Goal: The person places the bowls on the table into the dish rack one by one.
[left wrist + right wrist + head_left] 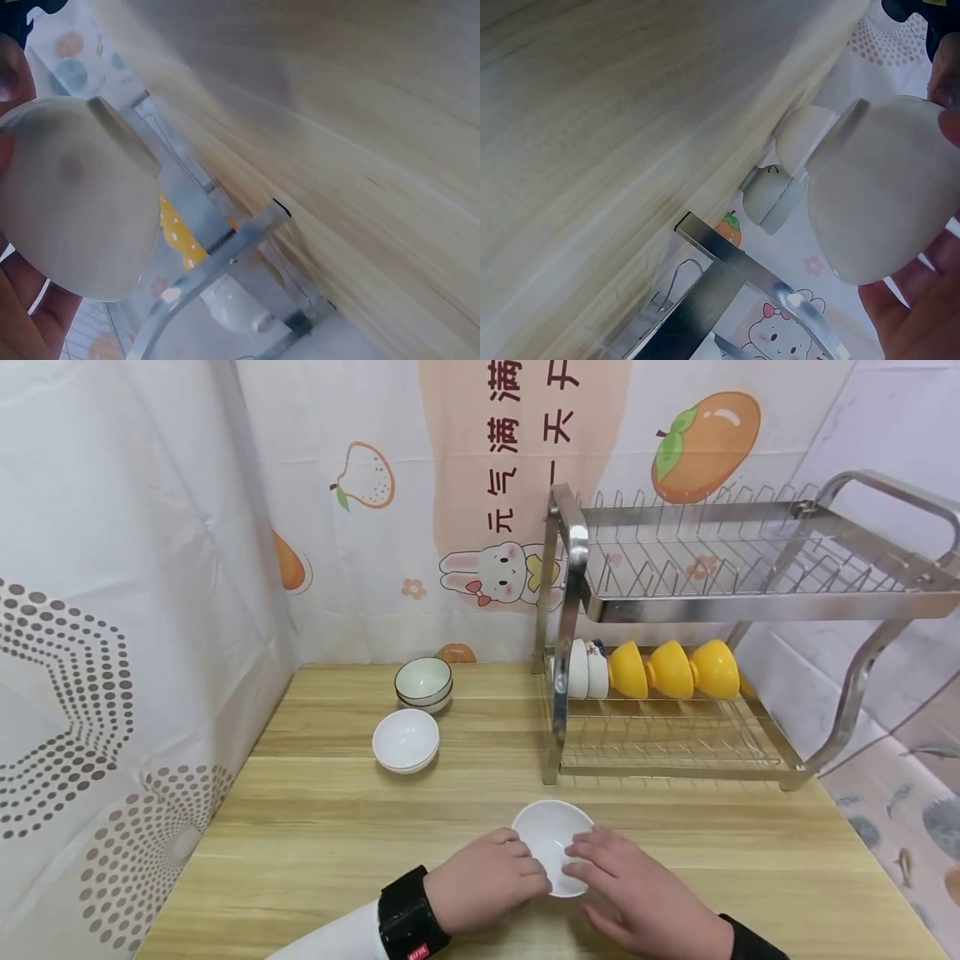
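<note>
A plain white bowl [546,837] is between my two hands, its inside facing up in the head view. My left hand [489,881] grips it on the left side, fingers curled at the rim. On the right, my right hand [636,890] holds the same bowl, with fingertips over the rim. Both wrist views show the outer wall of the bowl [79,191] and its foot, raised off the wooden table. A thumb and fingers [907,296] lie around the bowl [885,187] in the right wrist view. Parts of both hands are cut off there.
At the back left of the table [315,827] are white bowls [406,742] and stacked dark-rimmed bowls [423,681]. A two-tier metal dish rack [675,608] stands at the right. Its lower tier holds white bowls [578,670] and several yellow bowls [670,670] on edge.
</note>
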### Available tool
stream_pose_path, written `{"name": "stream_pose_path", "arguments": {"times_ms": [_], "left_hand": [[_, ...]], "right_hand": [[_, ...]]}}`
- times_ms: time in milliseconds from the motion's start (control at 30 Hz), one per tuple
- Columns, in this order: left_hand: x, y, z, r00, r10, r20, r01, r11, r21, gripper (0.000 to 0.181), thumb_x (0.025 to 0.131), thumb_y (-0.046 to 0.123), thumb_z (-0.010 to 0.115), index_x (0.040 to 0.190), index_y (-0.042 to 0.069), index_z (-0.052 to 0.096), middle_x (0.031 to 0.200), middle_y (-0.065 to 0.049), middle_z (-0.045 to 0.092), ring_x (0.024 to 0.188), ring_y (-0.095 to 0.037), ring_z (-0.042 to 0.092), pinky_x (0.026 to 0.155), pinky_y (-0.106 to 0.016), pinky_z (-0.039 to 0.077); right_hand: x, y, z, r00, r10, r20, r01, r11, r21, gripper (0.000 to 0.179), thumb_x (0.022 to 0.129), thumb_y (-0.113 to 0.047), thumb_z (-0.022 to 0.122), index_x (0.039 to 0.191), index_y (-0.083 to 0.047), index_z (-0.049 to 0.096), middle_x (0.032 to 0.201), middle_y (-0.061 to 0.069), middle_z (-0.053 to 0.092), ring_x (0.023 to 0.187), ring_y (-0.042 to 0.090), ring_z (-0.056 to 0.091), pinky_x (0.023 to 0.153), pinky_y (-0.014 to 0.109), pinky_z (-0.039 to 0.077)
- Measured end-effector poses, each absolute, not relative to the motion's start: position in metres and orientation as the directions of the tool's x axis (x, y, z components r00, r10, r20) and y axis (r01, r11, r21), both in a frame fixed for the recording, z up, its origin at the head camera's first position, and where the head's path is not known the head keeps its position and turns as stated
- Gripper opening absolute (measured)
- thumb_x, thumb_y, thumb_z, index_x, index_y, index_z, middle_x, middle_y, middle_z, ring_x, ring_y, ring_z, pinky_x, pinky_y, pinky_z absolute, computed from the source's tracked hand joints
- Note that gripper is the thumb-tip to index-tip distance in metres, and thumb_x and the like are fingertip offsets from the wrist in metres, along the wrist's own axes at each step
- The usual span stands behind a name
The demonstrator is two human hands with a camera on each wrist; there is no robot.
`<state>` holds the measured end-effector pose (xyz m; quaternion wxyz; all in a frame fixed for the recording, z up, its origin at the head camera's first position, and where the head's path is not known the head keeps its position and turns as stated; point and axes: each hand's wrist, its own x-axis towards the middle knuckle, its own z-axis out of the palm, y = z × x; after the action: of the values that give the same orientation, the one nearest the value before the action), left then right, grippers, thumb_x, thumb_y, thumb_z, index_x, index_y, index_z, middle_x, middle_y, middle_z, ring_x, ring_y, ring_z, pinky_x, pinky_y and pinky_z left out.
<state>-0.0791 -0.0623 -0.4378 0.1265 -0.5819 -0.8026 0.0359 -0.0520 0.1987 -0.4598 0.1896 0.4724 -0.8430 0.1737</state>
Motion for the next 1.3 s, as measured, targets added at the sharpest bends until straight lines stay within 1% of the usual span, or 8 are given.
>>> {"name": "stream_pose_path", "arguments": {"times_ms": [300,567,800,933,1000,1100,1167,1300], "left_hand": [[-0.078,-0.057,-0.444,-0.280,0.947,0.155,0.936,0.305,-0.177,0.008,0.096,0.027,0.061,0.100,0.031,0.066,0.101,0.021,0.065,0.095,-0.001,0.056,0.096,-0.024,0.040],[-0.080,-0.050,-0.442,-0.285,0.948,0.141,0.937,0.307,-0.166,0.010,0.098,0.026,0.058,0.101,0.030,0.066,0.102,0.021,0.066,0.096,-0.001,0.057,0.097,-0.024,0.039],[-0.089,-0.035,-0.435,-0.312,0.932,0.184,0.922,0.344,-0.179,0.021,0.100,0.025,0.058,0.119,0.028,0.066,0.120,0.015,0.064,0.115,-0.006,0.055,0.111,-0.031,0.035],[-0.099,-0.024,-0.432,-0.318,0.883,0.344,0.912,0.384,-0.143,0.043,0.096,0.037,0.063,0.136,0.022,0.056,0.140,0.001,0.053,0.133,-0.018,0.045,0.116,-0.040,0.030],[-0.105,-0.019,-0.431,-0.327,0.845,0.423,0.906,0.408,-0.115,0.053,0.093,0.044,0.064,0.139,0.019,0.053,0.145,-0.004,0.048,0.137,-0.023,0.041,0.116,-0.042,0.029],[-0.112,-0.012,-0.430,-0.346,0.809,0.476,0.896,0.435,-0.088,0.058,0.093,0.049,0.063,0.140,0.018,0.051,0.147,-0.006,0.045,0.138,-0.026,0.039,0.115,-0.044,0.031],[-0.115,-0.008,-0.431,-0.362,0.808,0.464,0.893,0.443,-0.075,0.058,0.094,0.051,0.060,0.142,0.019,0.049,0.147,-0.005,0.044,0.139,-0.026,0.038,0.115,-0.045,0.030],[-0.122,0.003,-0.433,-0.377,0.837,0.398,0.898,0.435,-0.064,0.062,0.096,0.055,0.055,0.147,0.021,0.044,0.150,-0.004,0.040,0.142,-0.026,0.033,0.118,-0.044,0.025]], "right_hand": [[-0.054,0.200,-0.468,-0.356,-0.758,0.547,-0.919,0.390,-0.056,0.028,0.106,-0.023,0.039,0.097,-0.018,0.065,0.097,-0.014,0.060,0.092,0.009,0.058,0.106,0.038,0.037],[-0.049,0.204,-0.466,-0.416,-0.764,0.494,-0.899,0.429,-0.093,0.038,0.106,-0.025,0.028,0.102,-0.019,0.066,0.098,-0.013,0.061,0.099,0.010,0.060,0.101,0.034,0.040],[-0.057,0.213,-0.468,-0.425,-0.675,0.603,-0.872,0.484,-0.072,0.031,0.107,-0.022,0.035,0.098,-0.018,0.065,0.096,-0.013,0.062,0.093,0.010,0.060,0.101,0.032,0.043],[-0.059,0.230,-0.462,-0.530,-0.553,0.643,-0.788,0.601,-0.134,0.035,0.108,-0.029,0.035,0.098,-0.014,0.064,0.097,-0.007,0.066,0.094,0.017,0.066,0.108,0.025,0.038],[-0.059,0.242,-0.458,-0.620,-0.456,0.639,-0.705,0.680,-0.199,0.041,0.107,-0.037,0.034,0.099,-0.010,0.065,0.099,0.001,0.069,0.094,0.024,0.068,0.099,0.028,0.047],[-0.059,0.263,-0.450,-0.787,-0.257,0.561,-0.519,0.767,-0.377,0.027,0.103,-0.028,0.053,0.105,-0.003,0.064,0.104,0.016,0.070,0.095,0.036,0.067,0.083,0.044,0.056],[-0.063,0.280,-0.445,-0.875,-0.116,0.469,-0.379,0.767,-0.518,0.021,0.099,-0.016,0.060,0.111,0.001,0.062,0.107,0.022,0.068,0.095,0.030,0.067,0.074,0.045,0.056],[-0.083,0.321,-0.440,-0.945,0.107,0.310,-0.178,0.625,-0.760,0.022,0.100,-0.003,0.055,0.118,0.009,0.054,0.111,0.015,0.064,0.098,0.006,0.060,0.080,0.019,0.052]]}}
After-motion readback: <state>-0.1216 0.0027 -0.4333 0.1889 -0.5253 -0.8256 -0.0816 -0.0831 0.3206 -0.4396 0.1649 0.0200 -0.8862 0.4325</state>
